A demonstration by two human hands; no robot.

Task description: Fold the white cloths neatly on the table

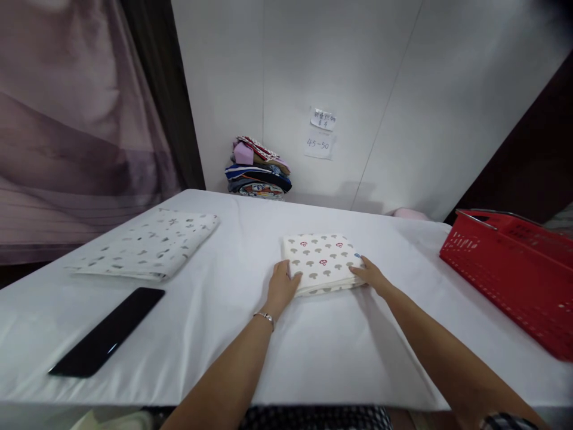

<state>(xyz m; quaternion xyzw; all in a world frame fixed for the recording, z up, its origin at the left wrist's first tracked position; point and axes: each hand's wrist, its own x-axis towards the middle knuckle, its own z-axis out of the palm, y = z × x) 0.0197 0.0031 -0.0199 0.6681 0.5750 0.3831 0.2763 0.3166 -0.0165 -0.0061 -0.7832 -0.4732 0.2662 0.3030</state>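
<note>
A folded white cloth (320, 257) printed with grey, red and blue mushrooms lies near the middle of the white-covered table. My left hand (283, 285) grips its near left edge, thumb on top and fingers around the side. At the right edge, my right hand (370, 275) holds the cloth the same way, its thumb over the upper layer. Several folded layers show along the front edge. The undersides of my fingers are partly hidden by the cloth.
Another folded white cloth with a grey pattern (156, 242) lies at the left, behind a flat black panel (110, 331). A red plastic basket (505, 269) stands on the right. Beyond the table (224, 334), a stack of folded fabrics (259, 173) sits against the wall.
</note>
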